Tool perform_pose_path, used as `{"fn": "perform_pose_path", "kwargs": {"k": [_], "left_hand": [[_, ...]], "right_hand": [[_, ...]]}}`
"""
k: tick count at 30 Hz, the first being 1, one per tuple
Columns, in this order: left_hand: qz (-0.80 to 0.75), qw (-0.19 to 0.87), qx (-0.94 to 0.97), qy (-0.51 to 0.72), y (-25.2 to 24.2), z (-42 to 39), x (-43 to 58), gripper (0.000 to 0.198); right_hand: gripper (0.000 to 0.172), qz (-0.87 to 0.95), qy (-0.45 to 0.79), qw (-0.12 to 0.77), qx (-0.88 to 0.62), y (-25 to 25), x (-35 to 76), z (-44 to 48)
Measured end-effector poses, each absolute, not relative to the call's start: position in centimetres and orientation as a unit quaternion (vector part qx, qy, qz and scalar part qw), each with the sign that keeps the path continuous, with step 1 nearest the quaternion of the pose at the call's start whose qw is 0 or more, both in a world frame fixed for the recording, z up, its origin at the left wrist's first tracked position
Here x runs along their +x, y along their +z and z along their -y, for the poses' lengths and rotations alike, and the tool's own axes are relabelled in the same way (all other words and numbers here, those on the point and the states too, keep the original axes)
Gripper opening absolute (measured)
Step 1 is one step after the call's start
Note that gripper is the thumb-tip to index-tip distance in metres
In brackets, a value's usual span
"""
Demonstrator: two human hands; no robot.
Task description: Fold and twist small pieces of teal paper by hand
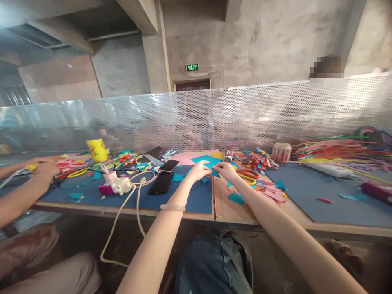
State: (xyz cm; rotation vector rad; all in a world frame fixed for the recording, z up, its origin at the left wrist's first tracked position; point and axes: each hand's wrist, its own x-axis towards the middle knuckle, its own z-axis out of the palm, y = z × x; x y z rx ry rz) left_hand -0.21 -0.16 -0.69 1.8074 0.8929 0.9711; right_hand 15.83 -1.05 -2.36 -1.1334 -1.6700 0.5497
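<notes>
A bare concrete room sits behind a perforated metal screen [214,114] that backs a long wooden workbench [228,210] covered with blue felt mats [190,198].

A flat sheet of teal craft paper [204,160] lies on the bench, pinched at its near edge from both sides. The left hand [199,170] has fingers closed on the paper's left part and the right hand [228,169] has fingertips pressed on its right. The hands are close together but not touching.

Judged from this, the sheet is being held flat and lined up, perhaps for a fold. Any next move calls for both pinches to stay even so the edge does not skew. Its long axis seems to run left to right across the grip, with a far corner pointing towards the screen.

Just beyond the grip lie pink paper sheets [186,158] and a small printed can [228,155]. Left of it rest two dark smartphones [168,165] and a cream cable [134,192]. Teal offcuts [235,198] lie nearer the body. Far left, another person's hand [45,168] works near a yellow paper cup [97,149].
</notes>
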Motion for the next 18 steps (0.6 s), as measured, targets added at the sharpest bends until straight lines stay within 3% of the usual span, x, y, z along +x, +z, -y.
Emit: {"fn": "perform_pose_path", "kwargs": {"k": [11,15,18], "left_hand": [[-0.378,0.440,0.679,0.450,0.2,-0.5,-0.1,0.063],[-0.395,0.430,0.666,0.464,0.7,-1.1,0.3,0.058],[-0.430,0.395,0.653,0.481,1.4,-1.5,0.7,0.048]], "right_hand": [[0.033,0.715,0.211,0.479,-0.464,-2.1,15.4,1.0],[0.028,0.724,0.033,0.444,-0.527,-1.2,15.3,1.3],[0.045,0.725,-0.182,0.439,-0.497,1.1,14.2,3.9]]}}
